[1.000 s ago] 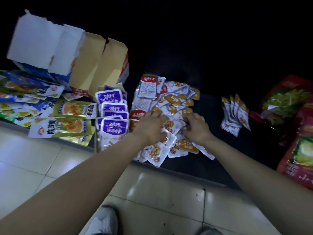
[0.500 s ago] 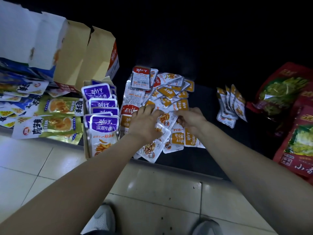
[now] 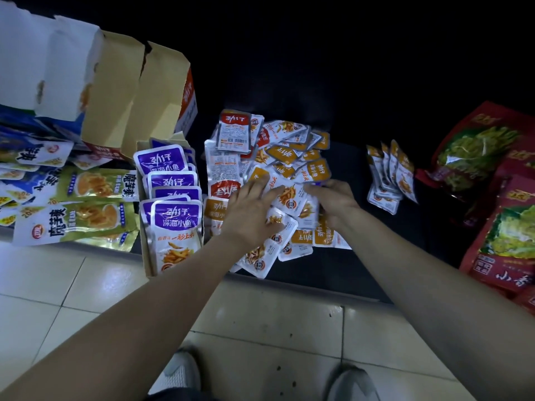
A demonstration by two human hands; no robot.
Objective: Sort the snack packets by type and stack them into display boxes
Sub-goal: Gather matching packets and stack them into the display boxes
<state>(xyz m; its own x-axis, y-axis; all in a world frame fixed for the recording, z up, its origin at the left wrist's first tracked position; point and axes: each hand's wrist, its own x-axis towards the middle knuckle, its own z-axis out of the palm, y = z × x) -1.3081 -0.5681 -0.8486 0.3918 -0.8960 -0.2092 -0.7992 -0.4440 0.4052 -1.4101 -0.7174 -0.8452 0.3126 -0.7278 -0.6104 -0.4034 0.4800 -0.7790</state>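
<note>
At the near edge are the person's shoes point(image 3: 179, 374) on the tiled floor point(image 3: 260, 322), with both forearms reaching forward onto the dark surface. The left hand point(image 3: 252, 209) lies flat on the pile of loose packets point(image 3: 289, 157), fingers straight and spread, pressing rather than gripping. The right hand point(image 3: 335, 198) has slid from the pile's near edge a second ago up to its middle. Its fingers bend down onto an orange-and-white packet, but whether they pinch it cannot be told. This looks like picking out the next orange packet, and most of the pile is still unsorted.

Just left of the pile, purple packets point(image 3: 176, 218) already stand in a display box point(image 3: 146, 256). To the right, a short row of orange packets point(image 3: 388, 175) stands apart. Farther off are green packets point(image 3: 81, 221), red bags point(image 3: 506, 227) and opened cardboard flaps point(image 3: 139, 91).
</note>
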